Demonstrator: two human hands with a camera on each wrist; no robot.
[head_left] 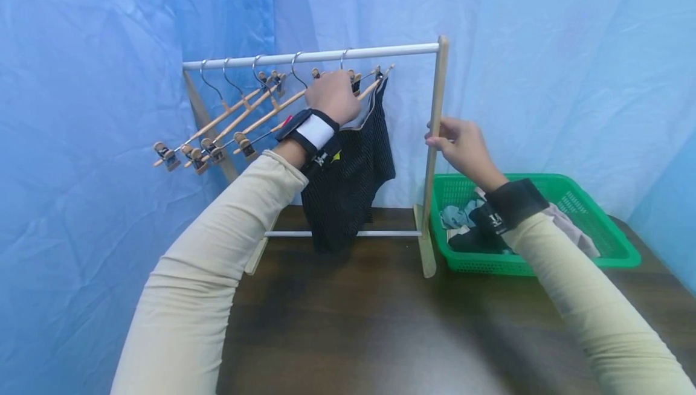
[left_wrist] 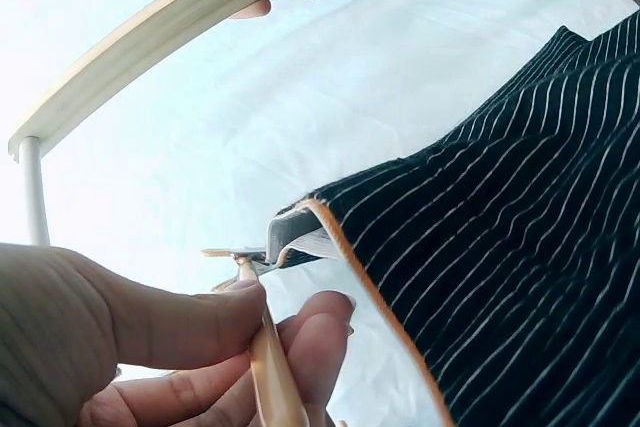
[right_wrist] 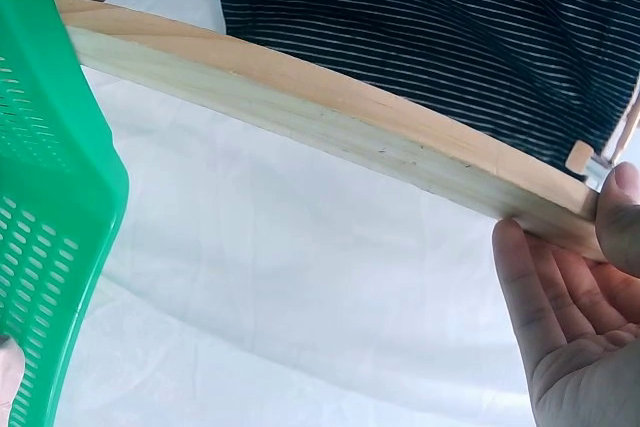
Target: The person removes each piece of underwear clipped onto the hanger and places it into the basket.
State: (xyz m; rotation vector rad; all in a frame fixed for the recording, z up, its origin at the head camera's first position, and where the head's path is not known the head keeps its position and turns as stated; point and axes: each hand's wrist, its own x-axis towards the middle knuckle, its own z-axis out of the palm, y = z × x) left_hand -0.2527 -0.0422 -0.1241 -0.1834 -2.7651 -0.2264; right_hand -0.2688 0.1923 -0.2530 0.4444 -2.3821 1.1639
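Black pinstriped shorts (head_left: 353, 183) hang by their waistband from a wooden clip hanger (left_wrist: 275, 377) near the right part of the rack's white rail (head_left: 391, 51). My left hand (head_left: 333, 96) pinches that hanger's wooden bar between thumb and fingers, beside the waistband's brown-edged opening. My right hand (head_left: 462, 144) grips the rack's right wooden upright (head_left: 437, 93), thumb on one side and fingers on the other. In the right wrist view the striped cloth hangs just behind the upright, with a hanger clip (right_wrist: 580, 157) close to my thumb.
Several bare clip hangers (head_left: 239, 118) hang at the rail's left. Right of the rack, a green basket (head_left: 603, 226) holds crumpled clothes, among them a black piece (head_left: 473, 239) and a light blue piece (head_left: 454, 217). The brown table (head_left: 353, 322) lies beneath; light blue curtains hang behind.
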